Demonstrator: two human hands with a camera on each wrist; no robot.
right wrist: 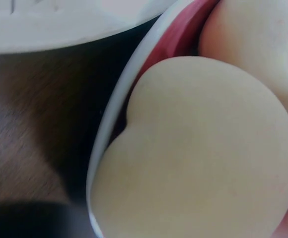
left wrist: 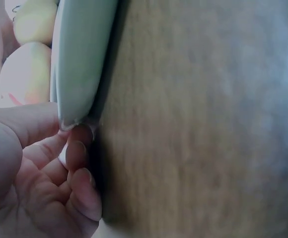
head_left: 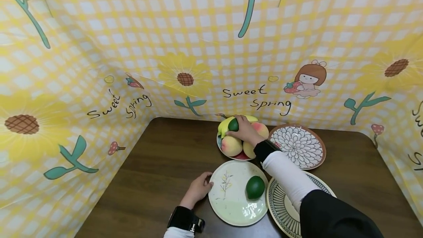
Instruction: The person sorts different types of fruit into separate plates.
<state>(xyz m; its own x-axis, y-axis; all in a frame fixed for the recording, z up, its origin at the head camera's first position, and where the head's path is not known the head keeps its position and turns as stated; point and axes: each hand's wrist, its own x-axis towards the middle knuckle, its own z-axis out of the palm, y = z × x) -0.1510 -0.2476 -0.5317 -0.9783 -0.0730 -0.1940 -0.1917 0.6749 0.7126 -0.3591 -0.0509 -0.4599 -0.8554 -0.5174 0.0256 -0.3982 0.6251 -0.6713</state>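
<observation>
My left hand pinches the left rim of a pale green plate, thumb over the edge and fingertips beneath it in the left wrist view. On that plate's right side lies a smooth, dark green oval fruit. Beyond it, a fruit bowl holds peaches and yellow banana-like fruit. My right hand reaches over the bowl and grips a second dark green fruit among them. A large peach fills much of the right wrist view, which hides the grip.
Right of the bowl sits a brown-rimmed plate with a petal pattern. A dark-striped plate lies under my right forearm, close beside the pale plate. Yellow checked cloth rises behind the dark wooden table.
</observation>
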